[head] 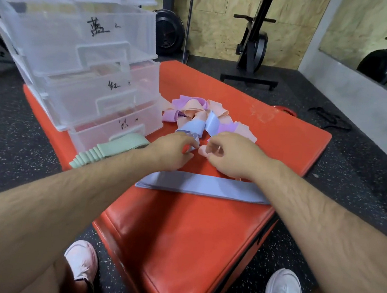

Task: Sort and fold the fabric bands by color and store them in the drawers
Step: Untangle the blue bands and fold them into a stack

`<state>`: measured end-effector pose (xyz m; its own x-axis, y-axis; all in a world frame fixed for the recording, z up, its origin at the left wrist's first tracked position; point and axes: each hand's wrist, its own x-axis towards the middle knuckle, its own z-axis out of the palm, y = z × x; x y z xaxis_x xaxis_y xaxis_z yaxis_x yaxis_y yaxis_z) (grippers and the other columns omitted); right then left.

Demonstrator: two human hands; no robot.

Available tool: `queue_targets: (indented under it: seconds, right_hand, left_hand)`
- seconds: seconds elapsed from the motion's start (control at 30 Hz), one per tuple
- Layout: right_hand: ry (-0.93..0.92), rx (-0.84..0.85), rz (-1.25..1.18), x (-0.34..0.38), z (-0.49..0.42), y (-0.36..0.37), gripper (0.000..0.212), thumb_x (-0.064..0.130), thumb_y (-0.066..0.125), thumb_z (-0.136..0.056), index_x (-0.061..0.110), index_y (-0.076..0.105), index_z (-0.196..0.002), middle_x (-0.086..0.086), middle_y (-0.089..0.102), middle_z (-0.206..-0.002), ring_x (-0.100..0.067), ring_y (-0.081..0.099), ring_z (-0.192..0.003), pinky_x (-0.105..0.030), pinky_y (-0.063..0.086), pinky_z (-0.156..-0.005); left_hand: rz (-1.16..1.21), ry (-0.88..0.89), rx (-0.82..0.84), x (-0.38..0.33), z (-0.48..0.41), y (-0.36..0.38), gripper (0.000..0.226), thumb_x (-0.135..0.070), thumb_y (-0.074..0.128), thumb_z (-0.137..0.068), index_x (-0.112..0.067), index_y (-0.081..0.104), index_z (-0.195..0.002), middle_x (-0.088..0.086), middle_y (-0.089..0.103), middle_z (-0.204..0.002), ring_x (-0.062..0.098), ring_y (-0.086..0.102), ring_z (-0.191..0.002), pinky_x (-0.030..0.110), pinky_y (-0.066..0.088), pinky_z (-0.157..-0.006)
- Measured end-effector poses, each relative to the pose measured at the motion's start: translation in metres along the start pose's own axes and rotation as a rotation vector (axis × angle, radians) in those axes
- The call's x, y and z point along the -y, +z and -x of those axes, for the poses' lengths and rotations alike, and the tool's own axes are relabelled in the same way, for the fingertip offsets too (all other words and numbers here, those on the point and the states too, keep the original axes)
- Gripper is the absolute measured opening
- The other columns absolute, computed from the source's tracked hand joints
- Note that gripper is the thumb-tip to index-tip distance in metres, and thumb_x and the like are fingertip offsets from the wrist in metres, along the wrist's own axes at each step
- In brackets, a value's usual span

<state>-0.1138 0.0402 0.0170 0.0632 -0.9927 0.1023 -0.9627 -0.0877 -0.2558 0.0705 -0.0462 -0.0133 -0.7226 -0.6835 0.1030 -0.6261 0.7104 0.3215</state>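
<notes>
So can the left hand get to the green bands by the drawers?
Probably yes. The green bands lie uncovered on the red mat, right beside the left forearm. The left hand is pinching a blue band though, so it would have to let go first.

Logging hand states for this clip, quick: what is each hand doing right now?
Left hand: closed, pinching the end of a blue band from the mixed pile.
Right hand: fingers curled around a peach band.

Second drawer (pixel 79 30): handwritten black char "藍" on front, small scribble beside, illegible. Third drawer (pixel 102 85) & bottom drawer (pixel 116 124): black handwritten marks, too blurred to read.
</notes>
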Motion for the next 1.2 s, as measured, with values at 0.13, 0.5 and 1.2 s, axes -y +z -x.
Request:
queue_targets:
  seconds: [0.13,0.5,1.2]
  right_hand:
    - [0.036,0.025,-0.045,0.006,-0.017,0.002,0.007,0.029,0.055,-0.092,0.029,0.062,-0.093,0.015,0.058,-0.069,-0.018,0.065,-0.077,-0.041,0.056,-0.074]
    - [0.097,-0.029,-0.144,0.017,-0.039,0.011,0.04,0.022,0.051,-0.085,0.052,0.048,-0.112,0.004,0.058,-0.118,-0.024,0.056,-0.104,-0.043,0.054,-0.084]
    - [-0.138,0.023,-0.336,0.057,-0.051,0.005,0.012,0.03,0.07,-0.09,0.02,0.063,-0.09,-0.007,0.062,-0.101,-0.021,0.048,-0.102,-0.036,0.045,-0.09]
  left_hand:
    - [0.057,-0.05,-0.122,-0.002,-0.008,0.003,0.023,-0.036,0.06,-0.087,-0.014,0.065,-0.086,-0.002,0.07,-0.086,0.022,0.062,-0.079,0.036,0.05,-0.074]
    - [0.185,-0.182,-0.286,-0.012,-0.002,-0.007,0.012,-0.006,0.055,-0.086,-0.006,0.061,-0.096,0.006,0.069,-0.085,0.025,0.062,-0.079,0.028,0.043,-0.066]
    - [0.546,-0.217,-0.464,0.015,0.048,-0.066,0.024,-0.001,0.062,-0.086,-0.024,0.063,-0.092,0.0,0.062,-0.085,0.015,0.056,-0.07,0.025,0.044,-0.065]
